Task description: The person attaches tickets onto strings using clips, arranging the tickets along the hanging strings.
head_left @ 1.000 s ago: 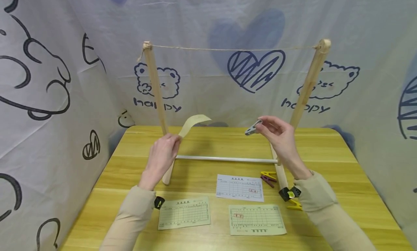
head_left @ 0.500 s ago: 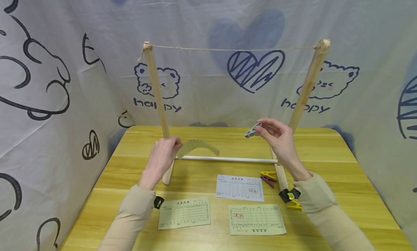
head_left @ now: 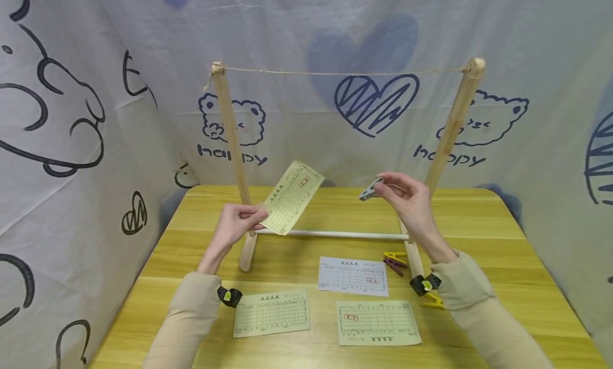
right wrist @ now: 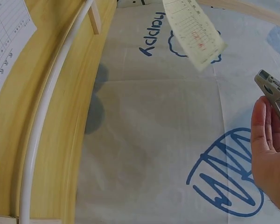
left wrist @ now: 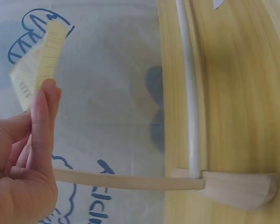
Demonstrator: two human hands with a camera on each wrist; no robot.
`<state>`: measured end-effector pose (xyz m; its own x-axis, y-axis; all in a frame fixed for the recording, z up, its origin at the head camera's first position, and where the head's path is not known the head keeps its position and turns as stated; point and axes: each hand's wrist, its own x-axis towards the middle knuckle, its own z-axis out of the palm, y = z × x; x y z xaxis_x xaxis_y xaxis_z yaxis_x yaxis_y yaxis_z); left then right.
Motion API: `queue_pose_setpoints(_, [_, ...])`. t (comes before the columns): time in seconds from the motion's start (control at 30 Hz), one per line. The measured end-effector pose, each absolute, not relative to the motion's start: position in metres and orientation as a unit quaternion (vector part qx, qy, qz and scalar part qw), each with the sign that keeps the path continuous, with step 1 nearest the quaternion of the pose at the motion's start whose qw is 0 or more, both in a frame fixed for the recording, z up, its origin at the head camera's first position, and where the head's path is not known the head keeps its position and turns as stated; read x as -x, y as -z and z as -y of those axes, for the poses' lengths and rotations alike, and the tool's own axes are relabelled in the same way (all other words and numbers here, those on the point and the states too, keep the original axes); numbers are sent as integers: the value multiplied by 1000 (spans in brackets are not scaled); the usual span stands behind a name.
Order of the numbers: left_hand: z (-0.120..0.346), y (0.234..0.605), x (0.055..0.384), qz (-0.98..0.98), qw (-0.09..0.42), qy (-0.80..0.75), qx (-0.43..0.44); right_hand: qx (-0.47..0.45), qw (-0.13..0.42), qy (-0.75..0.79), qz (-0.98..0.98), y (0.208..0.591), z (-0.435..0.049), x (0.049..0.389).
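Note:
My left hand pinches a pale yellow printed form slip by its lower left corner. The slip tilts up to the right, printed face and red stamp box towards me. In the left wrist view the same slip shows nearly edge-on above the fingers. To the right, my right hand pinches a grey clothespin between thumb and fingers, its nose pointing left and down. The right wrist view shows this clothespin at the fingertips. Slip and clothespin are apart, both lower than the string.
The string spans two wooden posts, joined low by a white rod. On the table lie a white form, two yellowish forms, and yellow and purple clothespins. Another yellow clothespin lies by the right wrist.
My left hand has turned over, and the slip has swung from curved and edge-on to flat with its print facing me. The right hand with the clothespin has barely moved.

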<state>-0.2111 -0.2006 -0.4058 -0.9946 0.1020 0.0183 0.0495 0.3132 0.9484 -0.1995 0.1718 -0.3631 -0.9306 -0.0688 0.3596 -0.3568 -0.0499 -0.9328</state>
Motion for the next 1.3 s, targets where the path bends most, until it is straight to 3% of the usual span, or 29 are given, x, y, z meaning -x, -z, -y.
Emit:
queue_pose_setpoints(0.27, [195,417,213,-732,11,-681,5,-144,105,-675,716,354,-169,203])
queue_pose_setpoints(0.57, [185,418,217,-671,-20,-740,53,-210,159,-642,720,326,-154,217])
queue_pose_setpoints(1.3, [178,395,225,-586,-108,-803,15,-365,230,-571,698,211,-88,245])
